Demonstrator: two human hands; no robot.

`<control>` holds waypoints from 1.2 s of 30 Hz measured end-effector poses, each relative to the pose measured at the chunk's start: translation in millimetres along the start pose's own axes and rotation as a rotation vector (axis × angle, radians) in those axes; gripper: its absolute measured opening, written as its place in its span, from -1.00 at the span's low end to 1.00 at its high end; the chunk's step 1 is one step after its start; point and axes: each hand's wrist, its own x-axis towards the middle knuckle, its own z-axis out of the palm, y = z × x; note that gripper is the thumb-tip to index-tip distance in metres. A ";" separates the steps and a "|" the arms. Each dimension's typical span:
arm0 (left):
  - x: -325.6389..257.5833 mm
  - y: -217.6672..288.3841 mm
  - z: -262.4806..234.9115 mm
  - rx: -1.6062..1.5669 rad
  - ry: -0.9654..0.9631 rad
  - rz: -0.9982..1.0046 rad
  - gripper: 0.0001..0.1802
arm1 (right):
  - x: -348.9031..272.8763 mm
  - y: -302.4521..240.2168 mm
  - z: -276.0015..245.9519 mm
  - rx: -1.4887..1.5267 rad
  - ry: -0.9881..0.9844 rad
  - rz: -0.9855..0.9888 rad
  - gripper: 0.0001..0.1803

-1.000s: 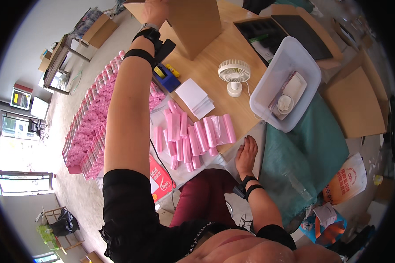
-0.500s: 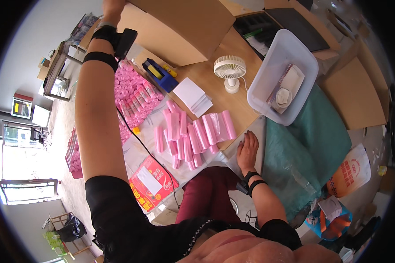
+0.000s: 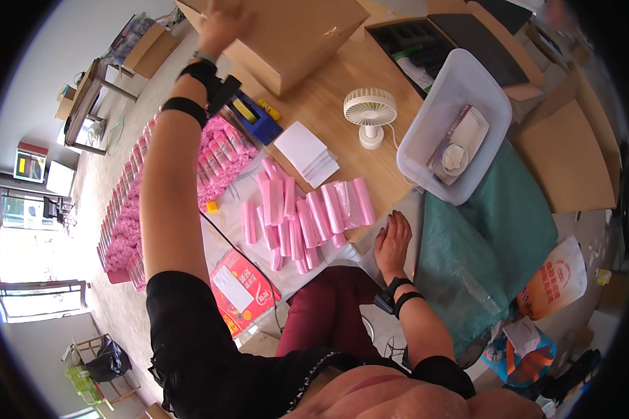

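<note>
My left hand (image 3: pixel 223 29) reaches far forward and lies against the closed cardboard box (image 3: pixel 297 35) at the back of the table. Its fingers are somewhat blurred but look spread, with the thumb apart. My right hand (image 3: pixel 393 244) rests at the near table edge, fingers stretched out and holding nothing. Just left of it lies a loose pile of pink plastic rolls (image 3: pixel 307 220). Behind the pile is a stack of white paper slips (image 3: pixel 306 153). A blue tape dispenser (image 3: pixel 257 120) and a small yellow tube (image 3: pixel 268 109) are below the box.
Many banded pink rolls (image 3: pixel 220 157) are stacked at left. A white desk fan (image 3: pixel 370 115) stands mid-table. To its right are a translucent plastic bin (image 3: pixel 493 126), a green sheet (image 3: pixel 461 258) and open cardboard boxes (image 3: pixel 566 146). A black cord (image 3: pixel 230 241) crosses near a red printed sheet (image 3: pixel 248 290).
My left hand has come right and nearer, onto the box. The box has shifted slightly back and left. My right hand has hardly moved.
</note>
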 end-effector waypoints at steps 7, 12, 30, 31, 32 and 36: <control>-47.0 29.4 16.1 -0.224 -0.355 -0.156 0.01 | 0.0 2.5 -3.3 -0.004 -0.004 0.011 -0.53; -49.9 15.9 21.0 -0.269 -0.351 -0.149 -0.05 | 0.3 1.2 -6.1 0.003 -0.011 0.002 -0.53; -56.6 -23.9 21.5 -0.444 -0.273 -0.067 -0.42 | 1.6 -1.4 -4.2 -0.014 0.014 -0.025 -0.50; -59.4 -18.2 20.9 -0.484 -0.288 -0.055 -0.43 | 1.1 1.3 -5.3 -0.020 0.010 -0.020 -0.50; -61.0 -12.0 21.0 -0.525 -0.302 -0.042 -0.43 | 0.6 4.2 -6.7 -0.028 0.006 -0.014 -0.50; -55.0 -22.9 21.9 -0.315 -0.189 0.115 -0.42 | 2.2 -2.3 -7.4 -0.013 -0.014 -0.015 -0.50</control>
